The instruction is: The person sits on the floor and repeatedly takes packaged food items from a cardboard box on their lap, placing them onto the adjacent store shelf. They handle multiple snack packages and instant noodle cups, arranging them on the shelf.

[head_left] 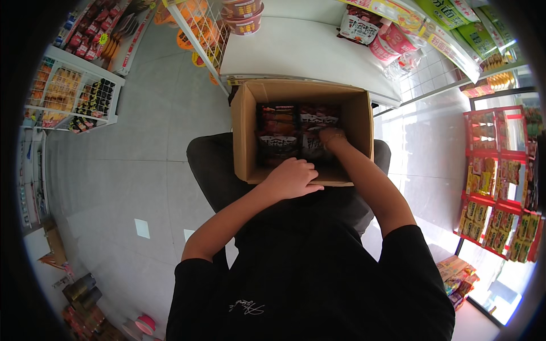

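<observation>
An uncovered cardboard box (302, 90) rests on my lap, against the front of a white shelf. Inside it lie several dark snack packets with white printed panels; one packet (279, 143) is on the left side. My right hand (332, 138) reaches down into the box onto a packet (313, 145) at the right. Its fingertips are in shadow, so I cannot tell whether they grip it. My left hand (294, 178) lies over the near rim of the box with its fingers curled on the edge and its thumb outside.
Beyond the box is a white shelf board (281, 55) holding stacked instant-food tubs (242, 17), a white-and-dark packet (360, 25) and pink tubs (392, 44). A wire rack (209, 42) edges its left side. Red display racks (497, 174) stand right; a wire basket (74, 91) stands left.
</observation>
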Demonstrator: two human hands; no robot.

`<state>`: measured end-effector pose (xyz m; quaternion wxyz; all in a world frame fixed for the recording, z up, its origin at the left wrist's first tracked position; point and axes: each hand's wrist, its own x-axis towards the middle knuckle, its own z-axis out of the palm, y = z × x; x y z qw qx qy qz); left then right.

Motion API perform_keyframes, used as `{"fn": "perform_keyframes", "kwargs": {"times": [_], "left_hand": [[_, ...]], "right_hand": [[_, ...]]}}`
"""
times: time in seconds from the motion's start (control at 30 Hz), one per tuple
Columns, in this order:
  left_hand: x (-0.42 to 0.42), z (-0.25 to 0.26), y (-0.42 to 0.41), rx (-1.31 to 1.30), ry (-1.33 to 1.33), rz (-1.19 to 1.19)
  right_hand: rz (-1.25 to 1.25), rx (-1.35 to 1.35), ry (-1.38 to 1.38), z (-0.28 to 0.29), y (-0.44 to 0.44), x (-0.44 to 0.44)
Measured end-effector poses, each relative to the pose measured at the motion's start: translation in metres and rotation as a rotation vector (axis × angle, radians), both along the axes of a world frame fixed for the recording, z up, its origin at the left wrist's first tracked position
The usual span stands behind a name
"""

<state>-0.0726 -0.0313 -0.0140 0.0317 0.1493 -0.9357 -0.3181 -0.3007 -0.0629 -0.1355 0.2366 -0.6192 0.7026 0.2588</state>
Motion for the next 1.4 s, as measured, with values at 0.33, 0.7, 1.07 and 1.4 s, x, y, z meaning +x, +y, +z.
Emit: {"fn": "perform_keyframes", "kwargs": {"times": [0.33, 0.7, 1.07, 1.4], "left_hand": [[-0.001, 0.000, -0.005, 0.000, -0.001, 0.017], [-0.002, -0.003, -0.001, 0.040, -0.048, 0.000], [-0.003, -0.002, 0.000, 0.067, -0.056, -0.009], [-0.004, 0.001, -0.003, 0.070, -0.075, 0.006]], "right_hand": [[0.062, 0.006, 0.125, 0.058, -0.040, 0.014], [0.037, -0.050, 0.099, 0.013, -0.014, 0.011], [0.110, -0.379, -0.042, 0.018, -0.013, 0.012], [-0.008, -0.343, -0.134, 0.063, -0.028, 0.004]]}}
